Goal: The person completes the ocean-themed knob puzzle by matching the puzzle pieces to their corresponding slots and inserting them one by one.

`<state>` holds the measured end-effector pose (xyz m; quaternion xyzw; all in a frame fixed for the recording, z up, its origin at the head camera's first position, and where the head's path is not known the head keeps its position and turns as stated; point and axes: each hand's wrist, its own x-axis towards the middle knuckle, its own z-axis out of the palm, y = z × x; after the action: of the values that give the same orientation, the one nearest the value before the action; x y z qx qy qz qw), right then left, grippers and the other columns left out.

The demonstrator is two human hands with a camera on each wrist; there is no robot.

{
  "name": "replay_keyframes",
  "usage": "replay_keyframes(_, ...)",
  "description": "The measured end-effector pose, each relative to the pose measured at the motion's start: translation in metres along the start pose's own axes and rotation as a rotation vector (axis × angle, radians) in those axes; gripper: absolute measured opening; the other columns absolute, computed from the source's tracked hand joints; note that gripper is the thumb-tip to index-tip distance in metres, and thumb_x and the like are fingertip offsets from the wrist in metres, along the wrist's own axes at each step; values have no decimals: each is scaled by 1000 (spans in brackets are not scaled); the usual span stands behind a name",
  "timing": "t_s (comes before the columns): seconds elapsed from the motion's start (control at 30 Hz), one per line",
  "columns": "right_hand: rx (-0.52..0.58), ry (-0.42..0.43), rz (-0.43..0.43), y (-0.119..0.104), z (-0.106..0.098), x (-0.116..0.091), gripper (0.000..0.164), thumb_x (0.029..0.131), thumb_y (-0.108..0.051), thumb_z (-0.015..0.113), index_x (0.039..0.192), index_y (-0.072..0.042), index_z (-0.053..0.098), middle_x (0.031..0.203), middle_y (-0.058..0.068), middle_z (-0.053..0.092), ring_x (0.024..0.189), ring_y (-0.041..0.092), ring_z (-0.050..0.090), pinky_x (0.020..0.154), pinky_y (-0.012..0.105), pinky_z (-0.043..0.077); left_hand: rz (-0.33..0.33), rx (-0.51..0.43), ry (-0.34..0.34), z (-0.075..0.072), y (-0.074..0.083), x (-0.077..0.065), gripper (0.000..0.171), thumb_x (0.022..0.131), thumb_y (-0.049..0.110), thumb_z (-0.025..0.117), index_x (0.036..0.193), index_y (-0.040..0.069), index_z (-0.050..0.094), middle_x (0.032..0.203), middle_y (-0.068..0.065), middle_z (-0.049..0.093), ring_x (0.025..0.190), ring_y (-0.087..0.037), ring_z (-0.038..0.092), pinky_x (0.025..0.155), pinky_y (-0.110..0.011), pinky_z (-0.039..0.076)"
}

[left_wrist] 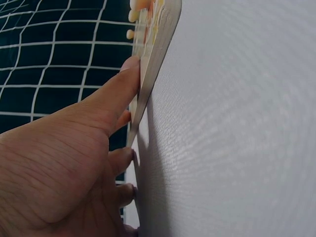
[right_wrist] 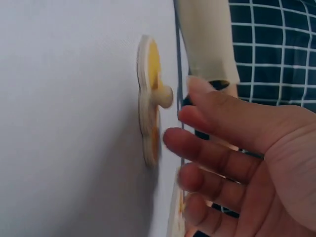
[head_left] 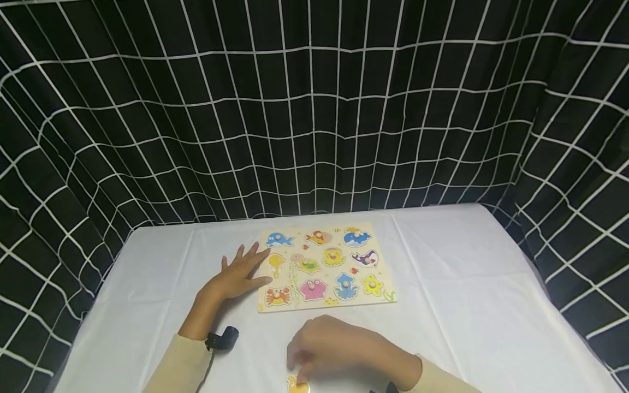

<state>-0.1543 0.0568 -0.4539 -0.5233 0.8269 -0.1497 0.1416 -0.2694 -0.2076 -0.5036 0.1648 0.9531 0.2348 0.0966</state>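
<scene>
A wooden peg puzzle board (head_left: 307,307) with sea-animal pieces lies on the white cloth. My left hand (head_left: 236,278) rests at its left side, fingers spread; in the left wrist view the thumb (left_wrist: 129,74) touches the board's edge. A loose yellow puzzle piece (head_left: 295,385) lies nearer me, at the bottom of the head view. Over it is my right hand (head_left: 334,344). The right wrist view shows the piece's round wooden knob (right_wrist: 165,96) just apart from loosely bent fingers (right_wrist: 185,143), which hold nothing.
A white cloth (head_left: 472,284) covers the table. Black curtains with a white grid (head_left: 314,114) hang behind it and at both sides. On the board, a yellow shape (head_left: 276,266) at the left shows no knob, while pieces such as the crab (head_left: 278,296) carry one.
</scene>
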Motion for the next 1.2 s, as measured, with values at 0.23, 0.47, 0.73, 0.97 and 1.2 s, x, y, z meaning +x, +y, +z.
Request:
replay_keyframes(0.23,2,-84,15,-5,5,-1,17,82,-31,83,98,-28,79,85,-27,68,72,-12,51,73,9,43,8,-12,4,1,-1,-1,78,95,53,65,160,20,36,168,-16,16,154,-46,1,112,-77,-5)
replay_keyframes(0.47,-22,-92,10,-9,5,-2,12,82,-24,84,92,-29,77,74,-27,60,66,-9,47,67,9,40,9,-1,5,3,-1,-1,77,95,53,65,159,21,36,168,-16,17,154,-45,2,112,-76,-4)
replay_keyframes(0.73,31,-80,-33,-3,2,-3,6,85,-27,80,90,-29,79,82,-28,67,73,-15,51,76,6,42,7,4,9,1,2,1,78,95,53,64,160,21,36,168,-16,17,154,-46,2,112,-76,-4)
replay_keyframes(0.97,-4,-111,-58,-1,5,-4,12,82,-24,82,92,-29,79,80,-28,63,70,-11,48,72,6,40,11,-13,-4,1,4,1,78,95,52,65,160,21,35,168,-16,15,154,-45,0,113,-76,-5)
replay_keyframes(1.2,28,-119,0,-4,3,-2,13,82,-18,82,88,-29,77,76,-28,59,70,-8,51,74,11,43,9,-2,0,1,-1,1,78,95,53,64,160,21,35,168,-15,15,154,-45,0,112,-76,-5)
